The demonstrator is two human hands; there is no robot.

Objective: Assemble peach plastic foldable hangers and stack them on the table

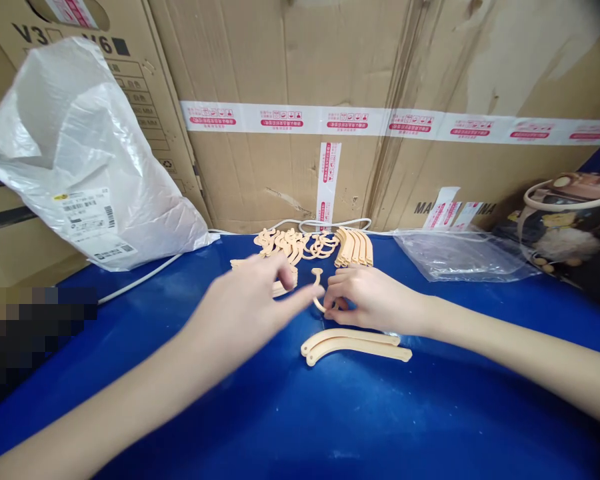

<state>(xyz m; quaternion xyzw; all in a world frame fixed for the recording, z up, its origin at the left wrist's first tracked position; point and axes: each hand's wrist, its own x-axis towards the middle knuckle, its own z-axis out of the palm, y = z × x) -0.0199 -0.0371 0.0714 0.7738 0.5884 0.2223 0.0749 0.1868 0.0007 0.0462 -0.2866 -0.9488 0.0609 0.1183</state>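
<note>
The main risk sits with the left hand (250, 300): it reaches across a bundle (285, 289) and in front of the pile (287, 247), so a careless sweep could scatter both. The left grip is open, thumb spread from the fingers and holding nothing that shows. The right hand (375, 297) rests just in front of the stack (355, 247), and a backward push could topple its row; a drop of the wrist could knock the two strips (360, 347) lying side by side nearer the person. The right grip looks closed on the lower end of the hook (317, 273), which is between the hands; the fingers hide the contact. Held by one end, the hook could twist or slip, or the left thumb, crossing it, could nudge it loose. Whether that thumb touches it, I cannot tell.

Around them, large boxes (260, 60) wall off the far side and limit reach. The blue counter (370, 427) carries everything. A white bag (115, 160) leans at the left, a dark pouch (570, 213) sits far right, and a clear bag (465, 253) lies beyond the right forearm. A thin cable (140, 279) runs along the back.
</note>
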